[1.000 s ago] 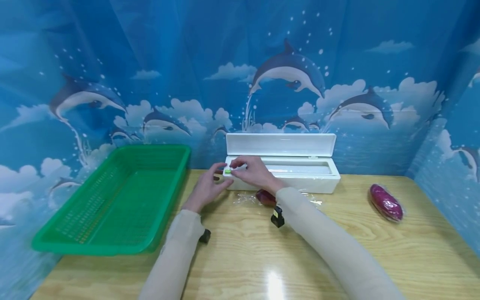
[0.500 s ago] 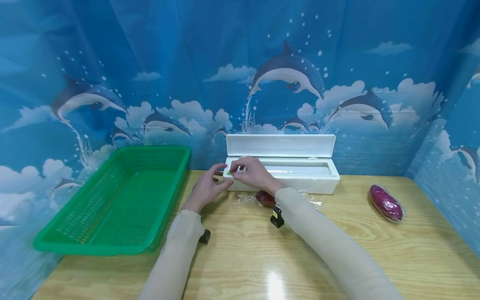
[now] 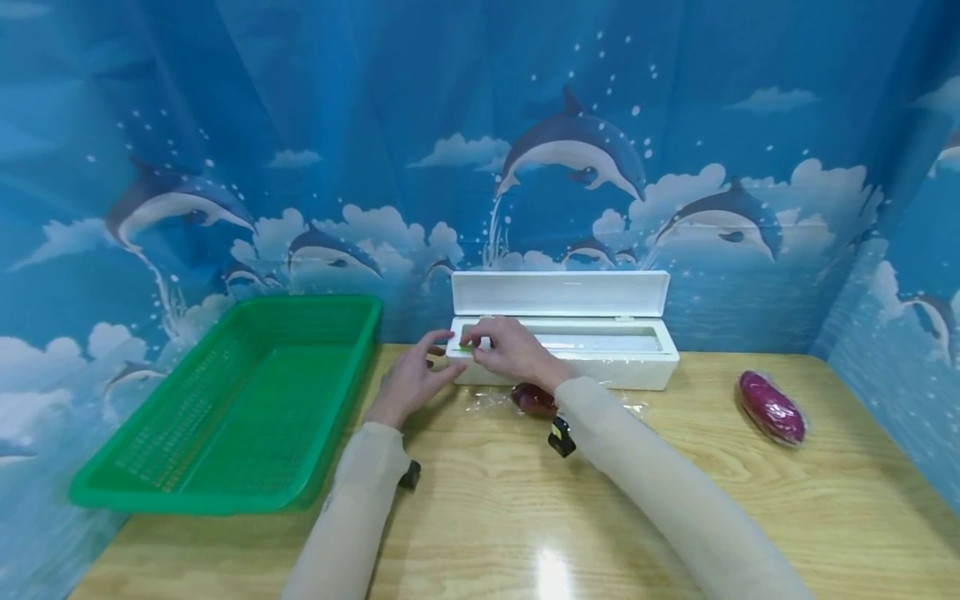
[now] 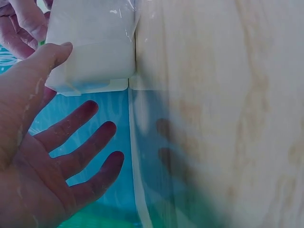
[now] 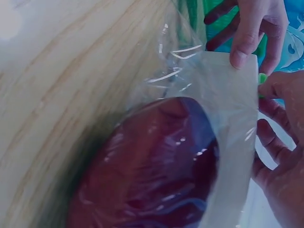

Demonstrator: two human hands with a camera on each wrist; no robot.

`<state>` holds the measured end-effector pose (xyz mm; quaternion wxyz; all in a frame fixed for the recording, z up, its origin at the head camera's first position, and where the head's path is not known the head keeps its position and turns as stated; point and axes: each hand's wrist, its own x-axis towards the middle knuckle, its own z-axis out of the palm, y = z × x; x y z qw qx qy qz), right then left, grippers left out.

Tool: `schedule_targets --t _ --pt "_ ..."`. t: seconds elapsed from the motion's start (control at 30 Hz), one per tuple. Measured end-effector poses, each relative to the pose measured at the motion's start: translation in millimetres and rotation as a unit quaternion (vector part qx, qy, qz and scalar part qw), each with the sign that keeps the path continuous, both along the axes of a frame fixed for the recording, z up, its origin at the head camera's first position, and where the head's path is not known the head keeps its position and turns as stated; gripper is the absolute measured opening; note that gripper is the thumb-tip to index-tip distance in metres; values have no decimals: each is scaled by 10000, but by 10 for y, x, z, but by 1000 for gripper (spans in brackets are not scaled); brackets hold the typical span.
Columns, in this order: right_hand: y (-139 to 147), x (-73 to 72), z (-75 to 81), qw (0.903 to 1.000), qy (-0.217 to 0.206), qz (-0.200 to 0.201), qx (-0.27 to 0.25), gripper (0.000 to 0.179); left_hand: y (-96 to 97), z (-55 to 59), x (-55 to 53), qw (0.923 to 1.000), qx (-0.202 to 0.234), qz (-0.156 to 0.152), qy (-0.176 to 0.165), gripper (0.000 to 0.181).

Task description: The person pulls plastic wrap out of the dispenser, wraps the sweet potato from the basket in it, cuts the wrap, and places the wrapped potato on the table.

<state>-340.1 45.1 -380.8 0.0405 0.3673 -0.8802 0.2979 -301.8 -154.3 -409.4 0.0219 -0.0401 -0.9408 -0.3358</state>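
A white cling film dispenser (image 3: 577, 369) stands against the back with its lid (image 3: 561, 293) raised. My left hand (image 3: 411, 383) holds its left end between thumb and index finger; the other fingers are spread in the left wrist view. My right hand (image 3: 512, 350) reaches over the top and pinches the small green cutter slider (image 5: 262, 78) near that end. Clear film (image 5: 180, 54) hangs down the front of the dispenser. Below it lies a dark purple-red, oblong vegetable (image 5: 147, 166) covered by the film, partly hidden by my right wrist in the head view.
A green plastic basket (image 3: 300, 492) stands at the left of the wooden table (image 3: 465, 517). At the right lies another oblong purple vegetable (image 3: 772, 408) wrapped in film. A blue curtain printed with dolphins (image 3: 420, 100) hangs behind and beside the table.
My right fingers have closed on the green slider and shifted slightly to the right with it. My left hand stays at the dispenser's left end.
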Motion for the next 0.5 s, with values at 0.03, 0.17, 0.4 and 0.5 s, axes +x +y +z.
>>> schedule_targets --t 0.03,0.17,0.4,0.5 --pt "0 4 7 10000 -16 -17 49 25 -1 1 1 10000 -27 -3 14 61" --pt "-3 13 33 9997 -32 -40 224 26 -8 18 9 9999 -129 -42 74 61" --pt "17 22 76 9986 142 10 514 23 -6 33 19 9991 -377 -94 163 61" --pt "48 32 99 9981 163 -11 599 21 -20 36 21 9990 -420 -85 160 62"
